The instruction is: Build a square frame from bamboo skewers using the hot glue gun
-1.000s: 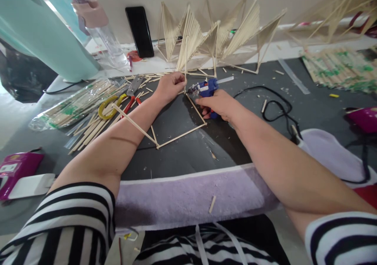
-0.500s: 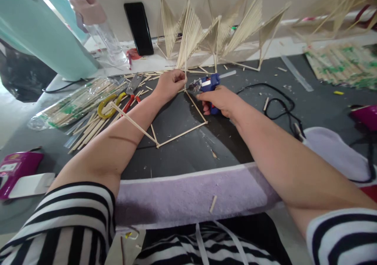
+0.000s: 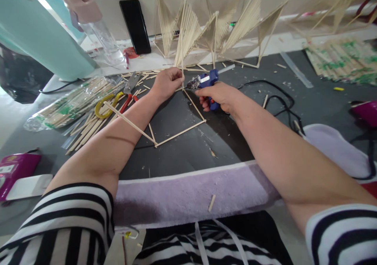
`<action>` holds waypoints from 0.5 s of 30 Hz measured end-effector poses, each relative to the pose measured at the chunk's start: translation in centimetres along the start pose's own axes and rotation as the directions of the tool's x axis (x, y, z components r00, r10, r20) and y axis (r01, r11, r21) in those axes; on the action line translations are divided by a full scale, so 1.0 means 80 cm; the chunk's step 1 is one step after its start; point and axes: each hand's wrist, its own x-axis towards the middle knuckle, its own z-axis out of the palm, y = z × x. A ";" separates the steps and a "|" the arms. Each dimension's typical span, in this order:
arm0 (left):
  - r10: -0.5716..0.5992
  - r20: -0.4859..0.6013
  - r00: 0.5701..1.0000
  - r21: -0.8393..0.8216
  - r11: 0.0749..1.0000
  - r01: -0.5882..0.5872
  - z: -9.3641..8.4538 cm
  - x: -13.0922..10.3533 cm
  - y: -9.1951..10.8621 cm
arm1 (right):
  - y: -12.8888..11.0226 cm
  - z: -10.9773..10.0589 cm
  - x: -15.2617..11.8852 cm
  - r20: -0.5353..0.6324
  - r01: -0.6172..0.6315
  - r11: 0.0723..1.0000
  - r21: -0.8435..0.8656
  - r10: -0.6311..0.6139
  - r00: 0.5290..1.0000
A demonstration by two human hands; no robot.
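Observation:
My left hand [image 3: 168, 83] pinches an upright wooden stick [image 3: 182, 56] near its lower end, at the far corner of a frame of thin sticks [image 3: 180, 133] lying on the dark table. In my right hand [image 3: 216, 95] is a blue hot glue gun [image 3: 207, 79] with a clear glue stick out of its back. Its nozzle points left at the foot of the upright stick; whether it touches is too small to tell. Another stick [image 3: 129, 122] slants up from the frame's near left corner, across my left forearm, which hides part of the frame.
Folded stick models [image 3: 191, 33] stand along the wall beside a phone [image 3: 135, 26]. Yellow-handled scissors [image 3: 103, 107], red-handled pliers [image 3: 126, 103] and loose sticks [image 3: 88, 133] lie left. The gun's black cord [image 3: 282, 94] loops right. A bottle [image 3: 103, 41] stands back left.
The whole view has shifted slightly. Both hands keep their hold on the stick and the glue gun, and the gun's nozzle stays close to the corner.

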 end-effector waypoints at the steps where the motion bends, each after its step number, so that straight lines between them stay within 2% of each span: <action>1: -0.002 0.003 1.000 -0.006 1.000 0.002 0.000 0.000 0.000 | 0.000 0.000 0.000 0.001 -0.002 1.000 0.002 0.002 1.000; 11: 0.035 -0.006 0.999 -0.011 0.999 -0.035 -0.001 -0.001 0.002 | -0.004 -0.008 -0.004 0.028 0.004 0.996 -0.088 -0.001 1.000; 15: 0.029 -0.006 1.000 0.013 0.999 -0.029 0.000 -0.001 0.003 | -0.003 -0.009 -0.005 0.003 0.013 0.999 -0.051 -0.013 1.000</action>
